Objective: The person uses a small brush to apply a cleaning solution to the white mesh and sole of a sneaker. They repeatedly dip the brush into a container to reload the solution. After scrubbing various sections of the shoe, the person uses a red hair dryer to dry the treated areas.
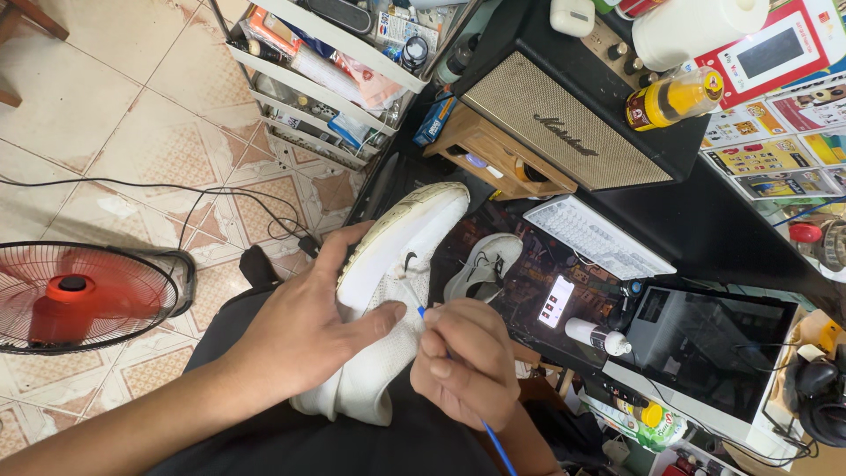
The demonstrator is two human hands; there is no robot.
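Gripping the white sneaker [397,291] on my lap, my left hand [304,330] wraps its side; its long axis runs diagonally, toe toward the speaker [564,123]. My right hand [463,361] pinches a blue brush [493,441] against it.

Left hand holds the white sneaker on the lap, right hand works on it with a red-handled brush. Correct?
Not quite: the handle is blue, not red. The head view shows the right hand gripping a thin blue-handled brush against the white sneaker, which the left hand holds on the lap.
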